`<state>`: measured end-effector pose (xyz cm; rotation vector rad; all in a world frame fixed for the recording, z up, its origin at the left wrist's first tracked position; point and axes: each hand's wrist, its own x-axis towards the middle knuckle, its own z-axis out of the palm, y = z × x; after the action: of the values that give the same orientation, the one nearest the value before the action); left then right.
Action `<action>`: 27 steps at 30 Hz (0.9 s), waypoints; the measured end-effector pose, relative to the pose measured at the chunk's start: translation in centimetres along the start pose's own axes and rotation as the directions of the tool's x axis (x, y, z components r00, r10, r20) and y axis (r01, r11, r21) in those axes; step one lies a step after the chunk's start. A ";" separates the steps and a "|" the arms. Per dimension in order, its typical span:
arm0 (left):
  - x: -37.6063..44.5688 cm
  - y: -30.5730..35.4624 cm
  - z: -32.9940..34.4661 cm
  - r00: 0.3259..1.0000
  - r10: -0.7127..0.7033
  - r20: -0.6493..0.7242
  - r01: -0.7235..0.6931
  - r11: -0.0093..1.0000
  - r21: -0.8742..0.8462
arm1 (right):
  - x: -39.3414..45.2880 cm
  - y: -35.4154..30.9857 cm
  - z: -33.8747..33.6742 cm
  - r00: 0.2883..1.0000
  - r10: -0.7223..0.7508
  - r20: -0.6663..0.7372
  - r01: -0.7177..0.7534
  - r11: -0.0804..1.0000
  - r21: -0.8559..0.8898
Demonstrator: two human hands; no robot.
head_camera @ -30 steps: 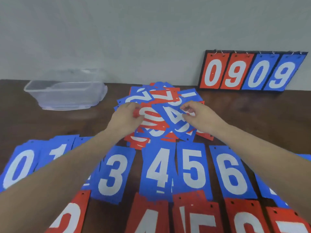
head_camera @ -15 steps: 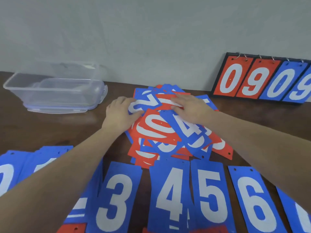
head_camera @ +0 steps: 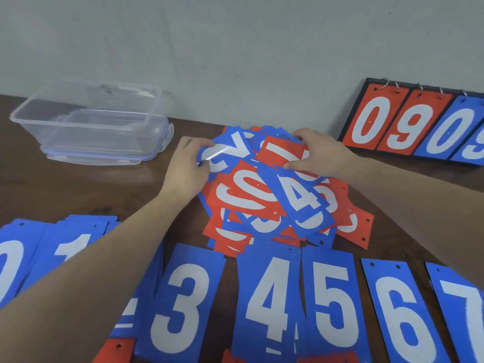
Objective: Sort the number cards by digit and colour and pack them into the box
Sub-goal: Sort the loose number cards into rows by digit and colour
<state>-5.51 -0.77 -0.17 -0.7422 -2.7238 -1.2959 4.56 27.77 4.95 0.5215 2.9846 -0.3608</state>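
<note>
A loose heap of red and blue number cards (head_camera: pixel 264 195) lies in the middle of the brown table (head_camera: pixel 78 192). My left hand (head_camera: pixel 187 167) pinches the left edge of a blue 7 card (head_camera: pixel 230 150) at the heap's far left. My right hand (head_camera: pixel 318 153) grips a red card (head_camera: pixel 282 153) at the heap's far side. A blue 4 card (head_camera: pixel 301 200) lies on top of the heap. Sorted blue cards form a row near me: 0 (head_camera: pixel 10 265), 1 (head_camera: pixel 68 250), 3 (head_camera: pixel 183 305), 4 (head_camera: pixel 269 299), 5 (head_camera: pixel 332 302), 6 (head_camera: pixel 400 315), 7 (head_camera: pixel 463 310). The clear plastic box (head_camera: pixel 94 124) stands at the far left, with nothing in it.
A flip scoreboard (head_camera: pixel 419 127) showing 0 9 0 9 leans against the grey wall at the far right. The box rests on its lid (head_camera: pixel 104 159). Red card edges (head_camera: pixel 115 349) show at the bottom of the view.
The view has tilted up and moved closer. Both hands slid to the heap's far side; the left now pinches the blue 7 card and the right has taken hold of a red card.
</note>
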 end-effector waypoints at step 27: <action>-0.6 0.7 -0.4 1.000 0.017 -0.002 -0.017 0.995 -0.100 | -5.6 -2.1 1.7 0.995 -0.074 -0.060 0.044 0.918 -0.394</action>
<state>-4.77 -0.94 0.43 -0.7703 -2.6619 -1.4370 9.17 23.62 4.50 0.4078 3.0253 0.2608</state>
